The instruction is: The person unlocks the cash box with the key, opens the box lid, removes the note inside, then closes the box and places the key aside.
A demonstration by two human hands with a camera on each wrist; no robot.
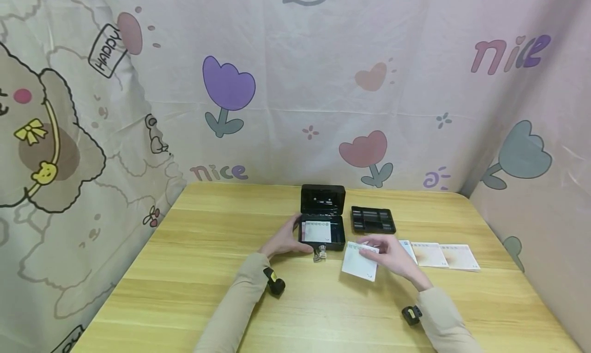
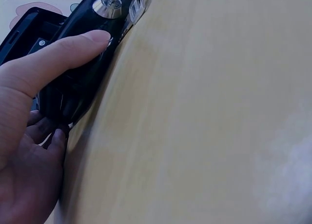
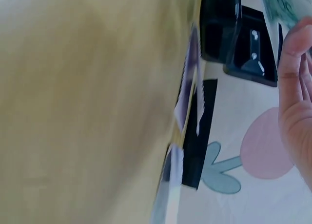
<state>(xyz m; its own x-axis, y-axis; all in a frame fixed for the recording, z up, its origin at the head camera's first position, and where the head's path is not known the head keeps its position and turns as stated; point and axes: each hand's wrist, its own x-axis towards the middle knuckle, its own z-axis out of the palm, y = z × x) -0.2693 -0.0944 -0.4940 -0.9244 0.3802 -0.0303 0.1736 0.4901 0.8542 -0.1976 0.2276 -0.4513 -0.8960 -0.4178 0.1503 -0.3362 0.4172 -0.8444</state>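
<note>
A black cash box (image 1: 339,246) stands on the table with its lid (image 1: 314,208) raised. Pale banknotes (image 1: 317,232) lie inside it. My left hand (image 1: 288,240) holds the box at its left side, thumb along the front wall near the lock (image 2: 108,7) and the other fingers round the side. Keys (image 1: 322,251) hang from that lock. To the right of the box, my right hand (image 1: 392,255) pinches a banknote (image 1: 359,265) above the table; its print (image 3: 284,4) looks green in the right wrist view. How many notes are in the pinch I cannot tell.
A black compartment tray (image 1: 373,230) sits right of the box, toward the back. Several more banknotes (image 1: 459,257) lie in an overlapping row on the wooden table (image 1: 184,271), right of my right hand. A printed cloth (image 1: 286,86) hangs behind the table.
</note>
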